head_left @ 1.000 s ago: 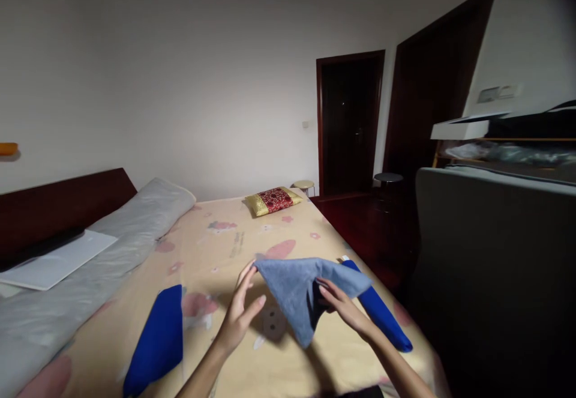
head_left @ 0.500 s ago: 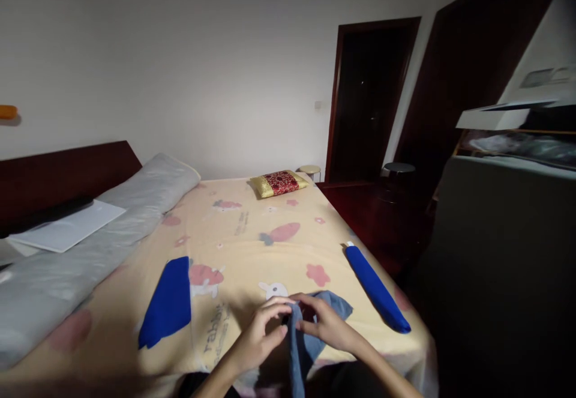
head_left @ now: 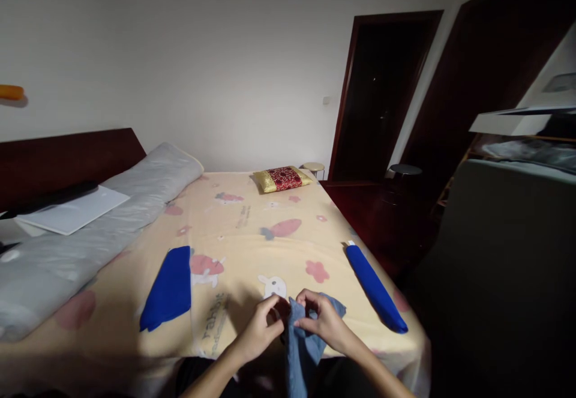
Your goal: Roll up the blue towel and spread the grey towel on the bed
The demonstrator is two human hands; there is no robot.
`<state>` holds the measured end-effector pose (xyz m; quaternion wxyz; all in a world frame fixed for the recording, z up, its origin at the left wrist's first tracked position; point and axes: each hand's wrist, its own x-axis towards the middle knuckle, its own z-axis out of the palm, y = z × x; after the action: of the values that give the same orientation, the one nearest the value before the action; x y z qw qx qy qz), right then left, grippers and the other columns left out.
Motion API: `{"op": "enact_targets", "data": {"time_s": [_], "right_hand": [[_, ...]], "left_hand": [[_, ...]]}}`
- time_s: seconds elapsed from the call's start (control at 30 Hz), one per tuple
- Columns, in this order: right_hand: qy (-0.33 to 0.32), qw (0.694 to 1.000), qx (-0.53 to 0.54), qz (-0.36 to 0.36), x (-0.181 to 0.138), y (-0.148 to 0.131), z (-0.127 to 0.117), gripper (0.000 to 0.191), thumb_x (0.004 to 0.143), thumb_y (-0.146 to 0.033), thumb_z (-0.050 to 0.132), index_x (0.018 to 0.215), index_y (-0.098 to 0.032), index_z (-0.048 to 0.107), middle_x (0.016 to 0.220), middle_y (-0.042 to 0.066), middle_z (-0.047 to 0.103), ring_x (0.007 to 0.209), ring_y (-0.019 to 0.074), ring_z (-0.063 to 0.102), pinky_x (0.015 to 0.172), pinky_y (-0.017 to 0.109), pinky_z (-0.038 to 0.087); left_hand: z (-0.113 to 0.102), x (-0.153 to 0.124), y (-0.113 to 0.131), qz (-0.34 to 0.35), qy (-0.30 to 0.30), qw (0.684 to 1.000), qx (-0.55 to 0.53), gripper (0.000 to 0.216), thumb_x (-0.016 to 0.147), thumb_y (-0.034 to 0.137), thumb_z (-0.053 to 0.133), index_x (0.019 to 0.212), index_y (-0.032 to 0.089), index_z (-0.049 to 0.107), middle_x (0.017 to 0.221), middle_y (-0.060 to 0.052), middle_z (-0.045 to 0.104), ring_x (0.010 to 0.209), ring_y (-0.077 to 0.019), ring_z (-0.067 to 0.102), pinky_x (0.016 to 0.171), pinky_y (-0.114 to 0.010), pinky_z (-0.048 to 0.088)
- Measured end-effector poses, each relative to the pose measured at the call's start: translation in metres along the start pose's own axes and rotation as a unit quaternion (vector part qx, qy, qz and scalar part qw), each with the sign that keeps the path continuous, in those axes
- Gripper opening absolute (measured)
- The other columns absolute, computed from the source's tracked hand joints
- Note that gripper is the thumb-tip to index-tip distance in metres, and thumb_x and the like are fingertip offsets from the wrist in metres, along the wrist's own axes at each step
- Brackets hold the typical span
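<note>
A grey-blue cloth (head_left: 297,359), folded or sewn into a narrow strip on its left side, hangs over the near edge of the bed. My right hand (head_left: 324,323) pinches its upper part between thumb and fingers. Close against the cloth's left edge, my left hand (head_left: 261,329) has its fingers curled toward the thumb. Something small and dark shows by those fingertips, too unclear to name. Part of the cloth spreads behind my right hand onto the bed.
On the patterned bed sheet (head_left: 252,248) lie a flat blue folded piece (head_left: 168,290) at left and a long blue sleeve-like case (head_left: 375,290) near the right edge. Farther off are a gold-and-red pillow (head_left: 283,179), a grey rolled quilt (head_left: 108,236) and a white board (head_left: 74,209).
My left thumb and fingers have drawn slightly left, off the cloth's top edge. My right hand still grips the cloth. The camera view has turned a little.
</note>
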<state>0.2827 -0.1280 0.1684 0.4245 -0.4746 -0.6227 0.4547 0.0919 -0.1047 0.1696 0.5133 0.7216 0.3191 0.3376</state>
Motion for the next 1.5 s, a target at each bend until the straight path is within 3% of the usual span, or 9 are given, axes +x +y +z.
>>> {"op": "enact_targets", "data": {"time_s": [0.33, 0.53, 0.73, 1.03, 1.5], "right_hand": [[-0.012, 0.999, -0.009, -0.033, -0.002, 0.002, 0.006, 0.036, 0.063, -0.037, 0.077, 0.066, -0.023, 0.044, 0.063, -0.008, 0.044, 0.06, 0.0103, 0.038, 0.058, 0.024, 0.035], [-0.034, 0.998, -0.03, -0.043, -0.003, 0.008, 0.013, 0.038, 0.064, -0.04, 0.077, 0.067, -0.023, 0.043, 0.062, -0.008, 0.044, 0.059, 0.0101, 0.037, 0.053, 0.024, 0.031], [-0.035, 0.998, -0.029, -0.041, -0.005, 0.001, 0.013, 0.045, 0.063, -0.046, 0.079, 0.066, -0.023, 0.041, 0.062, -0.009, 0.04, 0.059, 0.0096, 0.034, 0.054, 0.024, 0.028], [-0.04, 0.996, -0.069, -0.046, -0.005, 0.005, 0.012, 0.046, 0.063, -0.047, 0.079, 0.064, -0.024, 0.039, 0.062, -0.008, 0.039, 0.06, 0.0108, 0.035, 0.056, 0.025, 0.028], [-0.022, 0.995, -0.093, -0.031, -0.002, 0.009, 0.008, 0.044, 0.062, -0.043, 0.079, 0.067, -0.024, 0.04, 0.063, -0.008, 0.04, 0.062, 0.0111, 0.037, 0.057, 0.025, 0.03]], "left_hand": [[0.004, -0.006, 0.007, 0.018, -0.005, 0.999, -0.034, 0.016, 0.084, 0.033, 0.059, 0.093, 0.021, 0.062, 0.091, -0.003, 0.063, 0.085, -0.0184, 0.056, 0.08, -0.031, 0.043], [0.005, -0.004, 0.01, 0.021, -0.016, 0.998, -0.061, 0.013, 0.084, 0.034, 0.06, 0.084, 0.021, 0.063, 0.087, -0.002, 0.063, 0.085, -0.0185, 0.056, 0.079, -0.03, 0.042], [0.005, -0.002, 0.012, 0.029, 0.011, 0.997, -0.075, 0.019, 0.082, 0.039, 0.063, 0.078, 0.02, 0.065, 0.08, -0.002, 0.063, 0.081, -0.0185, 0.056, 0.077, -0.03, 0.041], [0.005, -0.002, 0.006, 0.023, 0.033, 0.997, -0.067, 0.021, 0.078, 0.032, 0.065, 0.066, 0.02, 0.054, 0.071, 0.001, 0.054, 0.073, -0.0154, 0.05, 0.07, -0.028, 0.039], [0.003, -0.002, 0.003, 0.046, 0.014, 0.998, -0.028, 0.015, 0.083, 0.025, 0.054, 0.07, 0.021, 0.046, 0.074, 0.002, 0.047, 0.073, -0.0147, 0.044, 0.07, -0.028, 0.036]]}}
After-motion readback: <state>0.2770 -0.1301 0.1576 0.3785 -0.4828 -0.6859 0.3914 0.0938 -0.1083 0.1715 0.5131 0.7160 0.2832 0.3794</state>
